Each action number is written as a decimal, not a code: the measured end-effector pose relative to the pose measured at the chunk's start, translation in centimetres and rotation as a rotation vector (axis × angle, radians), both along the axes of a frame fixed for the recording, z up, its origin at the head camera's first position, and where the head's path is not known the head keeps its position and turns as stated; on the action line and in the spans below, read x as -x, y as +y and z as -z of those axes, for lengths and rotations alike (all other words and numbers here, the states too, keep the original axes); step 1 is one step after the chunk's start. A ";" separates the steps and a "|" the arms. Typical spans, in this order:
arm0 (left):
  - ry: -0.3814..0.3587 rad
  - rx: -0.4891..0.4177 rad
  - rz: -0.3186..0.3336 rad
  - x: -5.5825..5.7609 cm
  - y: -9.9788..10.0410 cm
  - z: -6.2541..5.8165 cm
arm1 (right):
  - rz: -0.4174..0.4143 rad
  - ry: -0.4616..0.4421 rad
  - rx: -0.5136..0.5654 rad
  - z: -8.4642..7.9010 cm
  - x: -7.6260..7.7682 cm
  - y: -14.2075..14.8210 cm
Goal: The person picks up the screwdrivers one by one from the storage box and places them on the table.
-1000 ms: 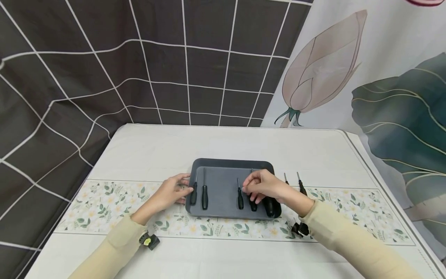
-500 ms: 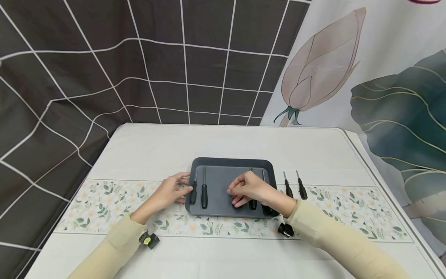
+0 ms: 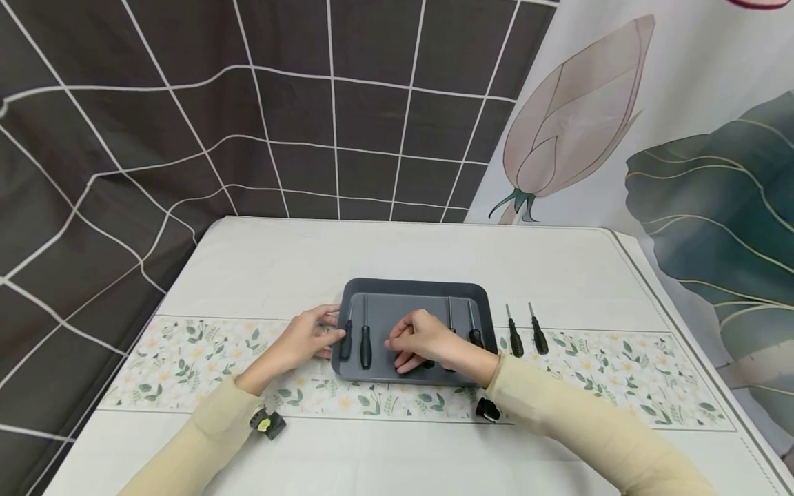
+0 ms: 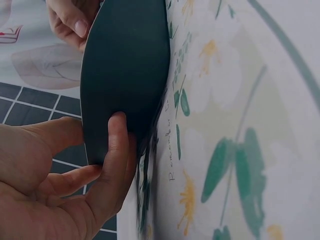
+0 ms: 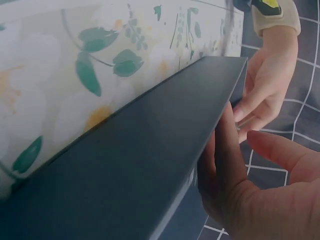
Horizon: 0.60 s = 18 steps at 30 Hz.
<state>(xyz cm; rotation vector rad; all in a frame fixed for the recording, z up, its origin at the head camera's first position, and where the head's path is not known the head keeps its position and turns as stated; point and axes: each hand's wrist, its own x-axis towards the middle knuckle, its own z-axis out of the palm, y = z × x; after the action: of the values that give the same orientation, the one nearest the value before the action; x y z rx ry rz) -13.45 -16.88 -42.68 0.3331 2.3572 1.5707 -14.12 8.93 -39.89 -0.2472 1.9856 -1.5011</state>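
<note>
One tray; seven screwdrivers, as far as visible.

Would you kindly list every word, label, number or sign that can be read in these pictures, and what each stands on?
"Remember": in script on the floral tablecloth, in the left wrist view; what follows it is unclear.
Screwdrivers: no readable text; any marks are too small.
Tray: no readable text.
</note>
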 end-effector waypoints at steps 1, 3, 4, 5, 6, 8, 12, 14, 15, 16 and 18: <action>-0.001 -0.002 0.001 0.0 0.0 0.0 | -0.001 0.003 -0.004 0.0 0.0 -0.2; -0.002 -0.005 0.001 0.0 0.0 0.0 | -0.002 0.006 -0.009 0.1 0.1 -0.6; -0.002 -0.007 0.003 0.1 0.0 0.0 | -0.002 0.008 -0.010 0.2 0.2 -0.8; -0.001 -0.008 0.005 0.1 0.0 0.0 | -0.004 0.010 -0.011 0.2 0.2 -1.0; -0.001 -0.009 0.005 0.1 0.0 0.1 | -0.006 0.012 -0.012 0.3 0.3 -1.2; -0.001 -0.008 0.002 0.2 0.0 0.1 | -0.014 0.023 -0.016 0.4 0.4 -1.7; -0.004 -0.006 -0.001 0.2 0.0 0.2 | -0.021 0.040 -0.044 0.6 0.4 -2.5; -0.005 -0.007 0.001 0.2 0.0 0.3 | -0.016 0.041 -0.062 0.8 0.4 -2.9; -0.005 -0.008 0.002 0.2 0.0 0.3 | -0.015 0.041 -0.072 0.9 0.4 -3.0; -0.006 -0.011 0.003 0.2 0.0 0.4 | -0.013 0.040 -0.082 1.0 0.4 -3.2; -0.005 -0.012 0.002 0.2 -0.1 0.5 | -0.012 0.036 -0.098 1.2 0.5 -3.5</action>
<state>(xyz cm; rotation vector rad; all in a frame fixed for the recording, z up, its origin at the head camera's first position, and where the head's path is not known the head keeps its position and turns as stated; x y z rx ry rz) -13.67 -16.96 -43.18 0.3344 2.3438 1.5837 -14.67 5.46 -41.05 -0.2456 2.0763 -1.3965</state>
